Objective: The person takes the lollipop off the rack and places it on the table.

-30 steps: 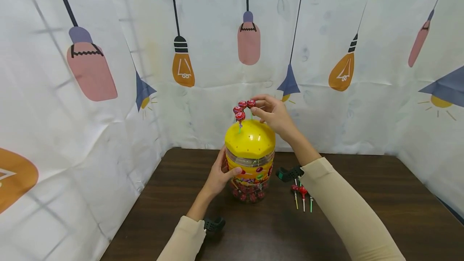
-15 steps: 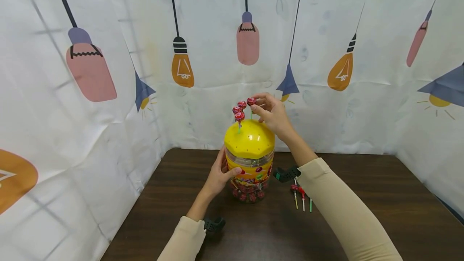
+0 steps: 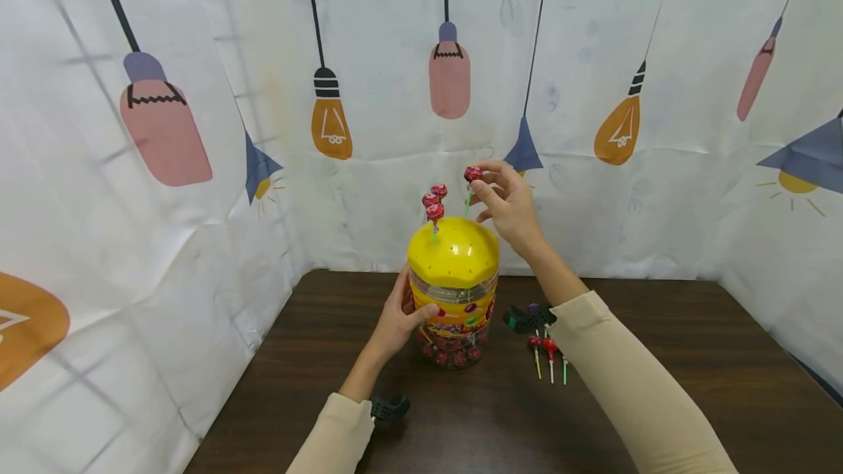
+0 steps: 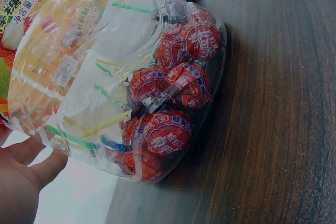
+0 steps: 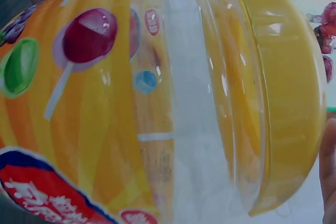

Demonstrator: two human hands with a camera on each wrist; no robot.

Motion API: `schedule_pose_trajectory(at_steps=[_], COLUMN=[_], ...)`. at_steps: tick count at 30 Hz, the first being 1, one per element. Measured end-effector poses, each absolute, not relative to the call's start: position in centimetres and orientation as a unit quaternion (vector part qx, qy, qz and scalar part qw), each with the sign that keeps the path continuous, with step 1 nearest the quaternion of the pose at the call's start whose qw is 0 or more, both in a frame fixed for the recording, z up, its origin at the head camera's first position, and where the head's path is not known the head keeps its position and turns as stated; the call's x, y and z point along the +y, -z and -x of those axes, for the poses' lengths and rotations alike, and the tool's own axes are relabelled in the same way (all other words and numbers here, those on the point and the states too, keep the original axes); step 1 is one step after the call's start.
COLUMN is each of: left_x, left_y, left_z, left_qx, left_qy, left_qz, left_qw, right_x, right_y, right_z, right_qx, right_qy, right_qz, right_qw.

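Held pop (image 3: pixel 473 174) poised over the yellow lid (image 3: pixel 454 258)

At the left, the left hand (image 3: pixel 399 317) wraps the side of the jar (image 3: pixel 454 315), thumb across the front; this grip seems to be there to steady it. The jar stands upright on the tabletop (image 3: pixel 329 386). Its wall is clear, with a bright yellow-orange label around the middle; the left wrist view shows red-wrapped pops crowded near the base, with yellow and green sticks among them.

Above it, a tight group of standing pops (image 3: pixel 434 211) rises from the left part of the lid, red heads up. The lid is glossy, domed and dotted with small holes.

Just right of that group is the held pop: a shiny dark-red head, upright, on a thin green stick pointing down at the lid. I cannot tell whether the tip is in a hole. The right hand (image 3: pixel 514 209) pinches it near the head between thumb and fingers. The step looks like working one stick at a hole; the next move probably calls for a straight, gentle line, clear of the neighbouring heads, while the jar is kept still.

Farther right, loose pops (image 3: pixel 549 346) lie on the tabletop, partly hidden by the right wrist strap (image 3: pixel 525 319).
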State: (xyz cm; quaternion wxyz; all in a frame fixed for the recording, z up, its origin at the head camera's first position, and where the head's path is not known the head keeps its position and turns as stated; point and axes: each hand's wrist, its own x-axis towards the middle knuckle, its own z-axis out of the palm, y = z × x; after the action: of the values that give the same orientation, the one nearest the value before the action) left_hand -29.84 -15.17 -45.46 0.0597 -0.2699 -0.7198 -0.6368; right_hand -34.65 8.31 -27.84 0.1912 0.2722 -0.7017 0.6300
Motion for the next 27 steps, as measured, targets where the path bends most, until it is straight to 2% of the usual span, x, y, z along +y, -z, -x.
schedule_pose_trajectory(at_steps=[14,27], left_x=[-15.1,-15.1], left_y=[45.3,45.4], left_z=[29.6,29.7], left_qx=[-0.724,-0.722], left_qy=[0.634,0.641], left_qz=[0.265,0.255], left_qw=[0.061,0.054], right_x=[11.0,13.7], right_y=[29.1,31.1], right_z=[33.2,31.4], right_qx=[-0.716,-0.715], right_qy=[-0.617,-0.629], right_qz=[-0.265,-0.260], right_qw=[0.190,0.161])
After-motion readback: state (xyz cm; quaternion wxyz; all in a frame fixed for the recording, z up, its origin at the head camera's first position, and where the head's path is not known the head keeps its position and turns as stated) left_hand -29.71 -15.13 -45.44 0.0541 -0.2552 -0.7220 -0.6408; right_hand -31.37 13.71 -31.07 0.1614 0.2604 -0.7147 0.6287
